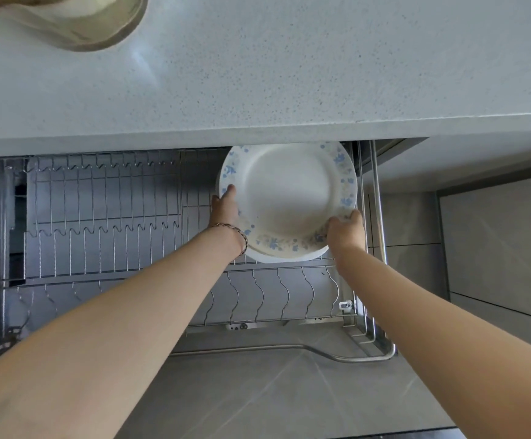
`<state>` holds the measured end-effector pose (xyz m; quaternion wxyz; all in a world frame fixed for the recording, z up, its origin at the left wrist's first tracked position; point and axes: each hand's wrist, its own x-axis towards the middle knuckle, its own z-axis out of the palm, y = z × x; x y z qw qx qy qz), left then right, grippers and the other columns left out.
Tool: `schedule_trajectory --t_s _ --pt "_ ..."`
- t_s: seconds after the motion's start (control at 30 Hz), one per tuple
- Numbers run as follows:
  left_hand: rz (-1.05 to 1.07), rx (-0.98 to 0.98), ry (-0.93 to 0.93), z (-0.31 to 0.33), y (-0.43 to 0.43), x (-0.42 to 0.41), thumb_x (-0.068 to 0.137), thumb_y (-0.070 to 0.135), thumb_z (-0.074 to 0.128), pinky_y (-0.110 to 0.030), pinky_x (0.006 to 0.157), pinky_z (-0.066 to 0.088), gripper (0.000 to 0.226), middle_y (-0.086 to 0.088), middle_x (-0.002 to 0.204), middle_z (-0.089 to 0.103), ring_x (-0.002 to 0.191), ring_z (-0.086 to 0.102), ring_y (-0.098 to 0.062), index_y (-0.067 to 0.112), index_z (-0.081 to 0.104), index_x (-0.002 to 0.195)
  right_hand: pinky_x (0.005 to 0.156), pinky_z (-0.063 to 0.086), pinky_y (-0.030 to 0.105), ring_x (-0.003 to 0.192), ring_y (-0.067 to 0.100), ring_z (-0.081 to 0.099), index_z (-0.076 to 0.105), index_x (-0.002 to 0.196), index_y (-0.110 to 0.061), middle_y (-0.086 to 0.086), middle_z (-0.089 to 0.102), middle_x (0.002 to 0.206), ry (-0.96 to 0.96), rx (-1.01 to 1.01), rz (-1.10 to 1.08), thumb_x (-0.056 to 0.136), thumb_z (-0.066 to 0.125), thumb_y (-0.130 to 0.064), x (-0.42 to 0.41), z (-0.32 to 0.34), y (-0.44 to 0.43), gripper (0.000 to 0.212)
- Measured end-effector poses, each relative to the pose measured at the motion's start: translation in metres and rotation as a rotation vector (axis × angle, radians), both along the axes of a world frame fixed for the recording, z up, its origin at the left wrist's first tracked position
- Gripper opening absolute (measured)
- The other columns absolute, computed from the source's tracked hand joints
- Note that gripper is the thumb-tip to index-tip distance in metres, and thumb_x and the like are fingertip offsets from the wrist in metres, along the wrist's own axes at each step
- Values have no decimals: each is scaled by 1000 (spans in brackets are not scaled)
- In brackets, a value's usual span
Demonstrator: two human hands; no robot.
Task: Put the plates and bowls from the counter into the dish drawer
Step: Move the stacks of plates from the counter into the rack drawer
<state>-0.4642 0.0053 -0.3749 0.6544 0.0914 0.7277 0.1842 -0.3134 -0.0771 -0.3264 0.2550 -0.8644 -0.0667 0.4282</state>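
**Item:** floral-rimmed plates (289,198), white, with a second rim showing beneath the top one.

**Location:** over the right end of the open dish drawer (105,198), just under the counter (289,74). Whether they touch the wires cannot be told.

**Hold:** left hand (224,207) grips the left rim and right hand (345,231) the near right rim, thumbs on top.

**Handling, judged:** rigid, glazed and slick, breakable, fairly heavy when stacked. Best taken at opposite rims.
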Motion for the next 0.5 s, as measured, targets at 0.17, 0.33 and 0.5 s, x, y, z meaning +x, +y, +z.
schedule_trajectory --t_s 0.17,0.33,0.5 --pt "-86 10 61 36 -5 2 82 44 50 -55 95 46 58 -5 121 57 106 58 -29 25 38 135 72 33 25 95 29 55 35 139 -11 11 56 130 -26 -29 74 94 39 -9 3 -1 -3 46" --pt "-386 -18 256 65 -14 -7 91 29 48 -24 52 36 45 -11 112 60 86 51 -24 4 50 128 72 32 27 96 31 50 41 131 -5 15 46 134 -12 -140 280 95 38 -18 4 26 -10 39" --pt "-833 28 300 139 -24 10 91 7 46 -25 64 46 12 -11 96 62 85 61 -22 8 57 91 84 44 30 103 28 55 50 133 -8 13 52 135 29 -170 546 93 42 -20 24 96 -32 42"
